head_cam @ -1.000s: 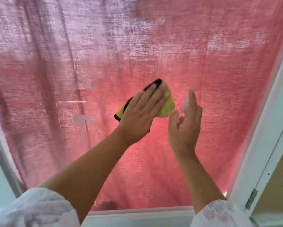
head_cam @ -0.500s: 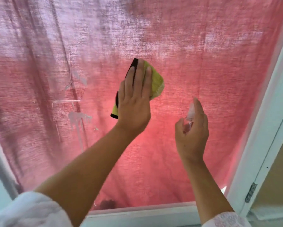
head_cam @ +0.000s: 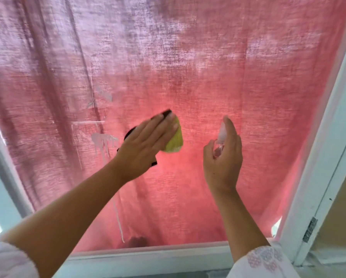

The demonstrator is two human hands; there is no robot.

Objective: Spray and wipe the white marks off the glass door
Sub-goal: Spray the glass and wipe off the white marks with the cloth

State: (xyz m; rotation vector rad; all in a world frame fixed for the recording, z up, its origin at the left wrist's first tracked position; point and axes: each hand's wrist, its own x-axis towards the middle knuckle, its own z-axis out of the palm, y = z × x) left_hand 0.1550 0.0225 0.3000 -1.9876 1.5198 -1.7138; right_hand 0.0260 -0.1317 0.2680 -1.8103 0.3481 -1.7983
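Note:
The glass door (head_cam: pixel 218 93) fills the view, with a pink-red curtain behind it. White drip marks (head_cam: pixel 104 140) and thin white streaks sit on the glass left of centre. My left hand (head_cam: pixel 144 145) presses a yellow-green cloth (head_cam: pixel 174 142) with a black edge flat against the glass, fingers straight, just right of the marks. My right hand (head_cam: pixel 223 157) holds a small clear spray bottle (head_cam: pixel 220 140) upright near the glass, forefinger on its top, about a hand's width right of the cloth.
A white door frame (head_cam: pixel 316 177) runs along the right side and the bottom (head_cam: pixel 148 257), with a metal hinge (head_cam: pixel 310 229) at lower right. Another frame post (head_cam: pixel 5 177) stands at the left edge.
My left hand has swept the cloth down and to the right from its higher, upright position. My right hand with the bottle has stayed nearly still.

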